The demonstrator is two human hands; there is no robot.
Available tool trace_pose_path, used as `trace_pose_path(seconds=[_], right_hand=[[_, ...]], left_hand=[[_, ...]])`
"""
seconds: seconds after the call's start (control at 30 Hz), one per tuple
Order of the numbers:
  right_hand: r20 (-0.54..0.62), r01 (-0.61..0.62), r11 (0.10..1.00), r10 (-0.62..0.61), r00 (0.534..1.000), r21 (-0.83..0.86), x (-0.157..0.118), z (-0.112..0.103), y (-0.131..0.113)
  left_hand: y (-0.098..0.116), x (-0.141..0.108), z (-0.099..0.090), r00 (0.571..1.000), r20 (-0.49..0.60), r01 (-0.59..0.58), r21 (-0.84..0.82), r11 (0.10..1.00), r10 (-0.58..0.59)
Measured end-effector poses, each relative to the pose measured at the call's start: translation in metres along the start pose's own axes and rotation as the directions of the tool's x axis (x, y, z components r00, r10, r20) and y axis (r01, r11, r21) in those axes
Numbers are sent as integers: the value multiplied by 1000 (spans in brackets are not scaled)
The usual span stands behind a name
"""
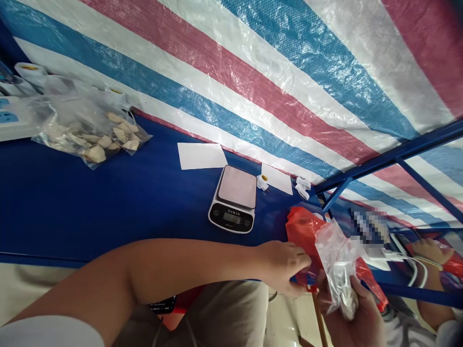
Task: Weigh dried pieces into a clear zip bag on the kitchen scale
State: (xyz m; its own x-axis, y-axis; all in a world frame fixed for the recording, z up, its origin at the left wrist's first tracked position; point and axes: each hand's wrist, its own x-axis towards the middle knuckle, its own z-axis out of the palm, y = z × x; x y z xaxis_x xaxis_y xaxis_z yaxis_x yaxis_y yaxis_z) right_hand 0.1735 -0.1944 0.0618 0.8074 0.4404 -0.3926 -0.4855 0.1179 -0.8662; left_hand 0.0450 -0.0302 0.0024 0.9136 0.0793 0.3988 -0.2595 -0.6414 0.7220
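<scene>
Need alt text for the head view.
Right hand holds a clear bag beside a red bag, with the left hand at the red one. Scale on blue table; bag of pale pieces far left; striped sheet behind.

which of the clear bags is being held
The clear bag at right, gripped by the right hand; the other clear bag, with pale chunks inside, lies on the blue table.

Red, white and blue striped sheeting [231,62] spans the upper frame; right of centre, a white plug [263,182] lies by a paper sheet [278,179].
</scene>
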Motion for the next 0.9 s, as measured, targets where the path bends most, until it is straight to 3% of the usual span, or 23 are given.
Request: trace_pose_path(seconds=[0.1,0.2,0.43,0.6,0.67,0.73,0.83,0.9], right_hand=[[-7,-60,998,59,998,-6,-9,34,1],[12,-36,999,36,999,14,-16,57,-1],[110,-155,988,151,982,24,-26,68,-1],[-2,-71,996,71,997,45,-29,43,-6],[-50,-8,999,10,999,39,-29,24,-7],[-18,9,1000,-9,1000,3,-28,1,-8],[93,-124,988,133,987,-95,-23,-35,-5],[38,-259,957,266,963,-129,-18,-55,-1]], left_hand=[[6,-1,1,984,-132,111,-80,991,-121],[10,-3,-1,966,-214,132,-77,988,-145],[9,-2,-9,943,-260,217,10,976,-207],[11,3,-28,879,-401,191,-200,961,-258],[13,6,-35,865,-398,154,-369,917,-305],[14,10,-41,871,-344,103,-572,814,-351],[14,17,-46,899,-250,27,-789,614,-360],[12,20,-49,914,-229,-3,-829,559,-335]])
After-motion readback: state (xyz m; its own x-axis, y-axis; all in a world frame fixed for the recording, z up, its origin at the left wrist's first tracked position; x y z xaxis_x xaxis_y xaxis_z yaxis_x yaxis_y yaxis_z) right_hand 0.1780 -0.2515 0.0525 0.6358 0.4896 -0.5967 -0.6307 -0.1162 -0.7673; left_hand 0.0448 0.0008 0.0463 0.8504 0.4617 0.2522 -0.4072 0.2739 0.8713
